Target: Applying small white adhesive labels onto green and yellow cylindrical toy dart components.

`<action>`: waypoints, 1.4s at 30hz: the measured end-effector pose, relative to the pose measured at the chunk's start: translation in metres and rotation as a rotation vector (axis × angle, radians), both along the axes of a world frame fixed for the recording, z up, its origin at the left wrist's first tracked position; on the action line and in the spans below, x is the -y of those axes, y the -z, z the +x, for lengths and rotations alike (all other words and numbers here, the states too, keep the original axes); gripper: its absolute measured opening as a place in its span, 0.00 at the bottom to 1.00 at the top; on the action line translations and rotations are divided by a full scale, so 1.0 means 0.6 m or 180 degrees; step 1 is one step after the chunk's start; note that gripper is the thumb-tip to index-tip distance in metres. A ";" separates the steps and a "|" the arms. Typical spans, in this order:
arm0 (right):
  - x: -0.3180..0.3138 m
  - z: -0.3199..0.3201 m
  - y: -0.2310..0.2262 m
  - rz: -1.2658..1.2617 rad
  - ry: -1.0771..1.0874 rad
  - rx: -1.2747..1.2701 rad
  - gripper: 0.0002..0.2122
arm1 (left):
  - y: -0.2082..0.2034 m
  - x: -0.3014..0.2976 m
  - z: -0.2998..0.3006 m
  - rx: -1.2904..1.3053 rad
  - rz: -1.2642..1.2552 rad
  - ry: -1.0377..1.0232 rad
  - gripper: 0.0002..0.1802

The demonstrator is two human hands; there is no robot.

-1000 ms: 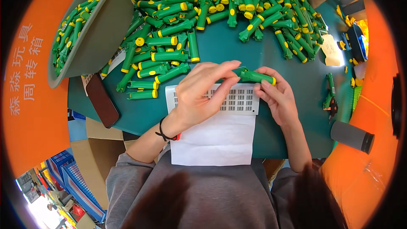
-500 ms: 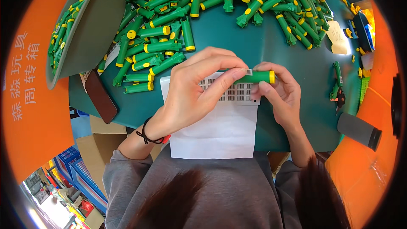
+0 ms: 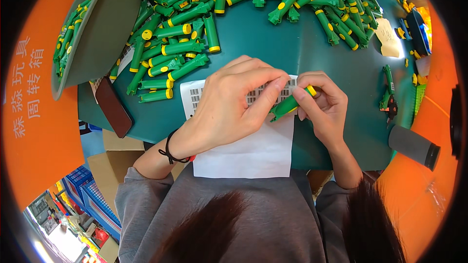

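Observation:
My right hand [image 3: 324, 104] grips a green plastic tube [image 3: 286, 106] with a yellow end cap. The tube tilts, its jagged green end toward the lower left and its cap near my fingers. Close by on the left, my left hand [image 3: 239, 100] is closed in a pinch, thumb and forefinger together. Anything between those fingertips is too small to make out. Below both hands lies a white sheet [image 3: 243, 153] with rows of small barcode-like labels on its upper part, partly hidden by my left hand.
A large pile of green tubes with yellow caps [image 3: 183, 29] covers the back of the green table [image 3: 273, 44]. A tilted grey tub [image 3: 105, 34] holding more tubes and a dark phone [image 3: 114, 107] are at left. A grey cylinder [image 3: 413, 147] stands at right.
The tube has swung from nearly level to tilted, its jagged end now lower. The small pale label seen at my left fingertips no longer shows. My left fingertips are now apart from the tube.

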State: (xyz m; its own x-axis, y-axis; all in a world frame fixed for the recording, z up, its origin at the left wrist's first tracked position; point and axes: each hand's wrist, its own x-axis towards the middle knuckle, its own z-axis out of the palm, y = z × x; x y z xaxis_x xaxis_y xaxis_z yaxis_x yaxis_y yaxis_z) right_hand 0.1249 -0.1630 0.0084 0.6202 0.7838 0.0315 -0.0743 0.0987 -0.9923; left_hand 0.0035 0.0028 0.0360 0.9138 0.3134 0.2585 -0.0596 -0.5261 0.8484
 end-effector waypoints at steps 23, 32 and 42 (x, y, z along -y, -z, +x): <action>0.006 0.001 -0.005 0.0060 -0.0078 0.0143 0.04 | 0.001 -0.024 0.003 -0.0033 -0.0224 -0.0038 0.08; 0.002 0.003 -0.006 0.0072 -0.0334 -0.0860 0.09 | -0.007 -0.032 0.005 -0.0056 -0.0201 -0.0022 0.04; 0.002 0.006 0.015 0.0516 -0.0281 -0.0088 0.14 | -0.014 -0.033 0.004 0.0037 -0.1074 0.0220 0.05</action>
State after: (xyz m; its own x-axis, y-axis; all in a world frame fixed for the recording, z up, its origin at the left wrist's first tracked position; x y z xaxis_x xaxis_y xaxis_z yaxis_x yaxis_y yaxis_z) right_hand 0.1283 -0.1640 -0.0005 0.5516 0.8213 0.1457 -0.1167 0.2489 -0.9615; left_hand 0.0061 0.0226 0.0441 0.9334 0.3204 0.1614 -0.0961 -0.2102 0.9729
